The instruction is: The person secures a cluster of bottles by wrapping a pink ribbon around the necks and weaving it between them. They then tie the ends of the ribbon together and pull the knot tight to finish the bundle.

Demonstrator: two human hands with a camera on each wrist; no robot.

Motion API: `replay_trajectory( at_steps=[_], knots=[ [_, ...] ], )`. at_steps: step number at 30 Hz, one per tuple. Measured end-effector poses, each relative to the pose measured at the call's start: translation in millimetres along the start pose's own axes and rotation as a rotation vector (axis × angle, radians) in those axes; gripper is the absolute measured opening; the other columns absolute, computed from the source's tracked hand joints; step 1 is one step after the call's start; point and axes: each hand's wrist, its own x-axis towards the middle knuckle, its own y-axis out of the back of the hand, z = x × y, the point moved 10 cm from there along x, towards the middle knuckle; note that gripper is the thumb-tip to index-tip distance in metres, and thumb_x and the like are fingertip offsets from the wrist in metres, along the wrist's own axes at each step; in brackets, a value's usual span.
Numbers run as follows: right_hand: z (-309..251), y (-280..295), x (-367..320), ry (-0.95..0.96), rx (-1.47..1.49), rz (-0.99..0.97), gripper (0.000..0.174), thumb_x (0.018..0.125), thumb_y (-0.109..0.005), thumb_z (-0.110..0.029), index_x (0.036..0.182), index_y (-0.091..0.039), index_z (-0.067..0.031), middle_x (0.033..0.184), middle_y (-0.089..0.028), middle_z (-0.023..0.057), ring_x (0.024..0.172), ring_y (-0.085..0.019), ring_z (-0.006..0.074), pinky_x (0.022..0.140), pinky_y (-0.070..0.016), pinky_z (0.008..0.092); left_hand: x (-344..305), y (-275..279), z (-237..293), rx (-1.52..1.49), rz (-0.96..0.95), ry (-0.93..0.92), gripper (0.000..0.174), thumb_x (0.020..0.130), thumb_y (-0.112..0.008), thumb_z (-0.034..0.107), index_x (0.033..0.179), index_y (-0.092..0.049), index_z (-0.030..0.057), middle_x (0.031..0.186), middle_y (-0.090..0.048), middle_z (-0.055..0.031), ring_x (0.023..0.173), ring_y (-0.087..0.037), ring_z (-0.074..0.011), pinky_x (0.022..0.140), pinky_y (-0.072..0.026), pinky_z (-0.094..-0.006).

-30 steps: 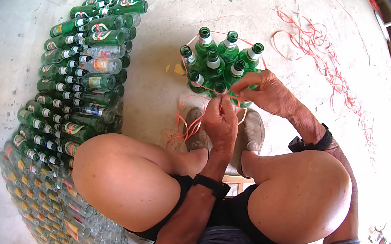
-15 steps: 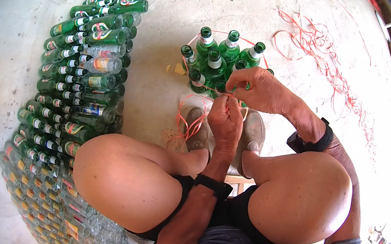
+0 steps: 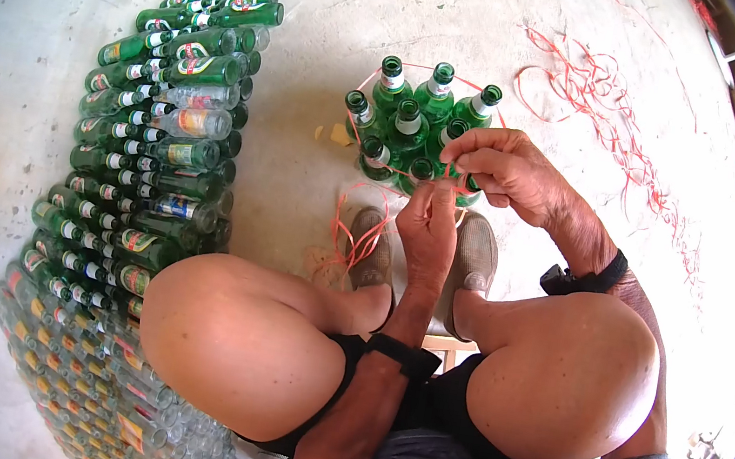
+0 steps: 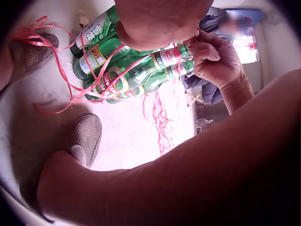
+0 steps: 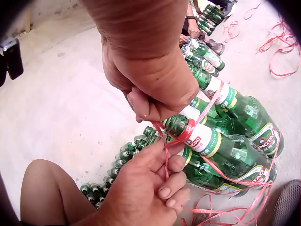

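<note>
Several green bottles (image 3: 407,130) stand upright in a tight cluster, with thin red strapping (image 3: 363,146) around the group. My left hand (image 3: 426,235) pinches the strapping beside the nearest necks. Just above and to its right, my right hand (image 3: 518,177) pinches another part between thumb and forefinger. In the right wrist view, strapping (image 5: 187,132) circles one bottle's neck, and a twisted strand runs between my left hand (image 5: 143,181) and right hand (image 5: 150,89). The left wrist view shows my left hand (image 4: 162,23) covering some bottle tops; its fingertips are partly hidden.
Stacked bottles (image 3: 199,124) lie in rows along the left. Loose red strapping (image 3: 607,99) is tangled on the floor at the right. Two shoes (image 3: 477,254) are just below the cluster. Another person (image 5: 192,28) is near more bottles in the right wrist view.
My right hand has shifted slightly right from over the nearer bottles, and a short strand now shows between the hands. My left hand keeps its pinch in nearly the same place.
</note>
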Motion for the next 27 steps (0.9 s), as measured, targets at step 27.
replay_trajectory(
  at_steps=[27],
  knots=[
    [-65.7,-34.4,-15.7,0.885,-1.279,-0.167,0.007,0.086,-0.07,-0.002,0.084,-0.063,-0.001,0.091,-0.06,0.0115,0.082,-0.07,0.032,0.072,-0.0597,0.0431,1.8,-7.8,-33.7,-0.307,0.101,0.278,0.03,0.105,-0.069,0.032,0.1,-0.076,0.0037,0.071,-0.056,0.005,0.056,-0.042,-0.0015,0.039,-0.031,-0.0222]
  ],
)
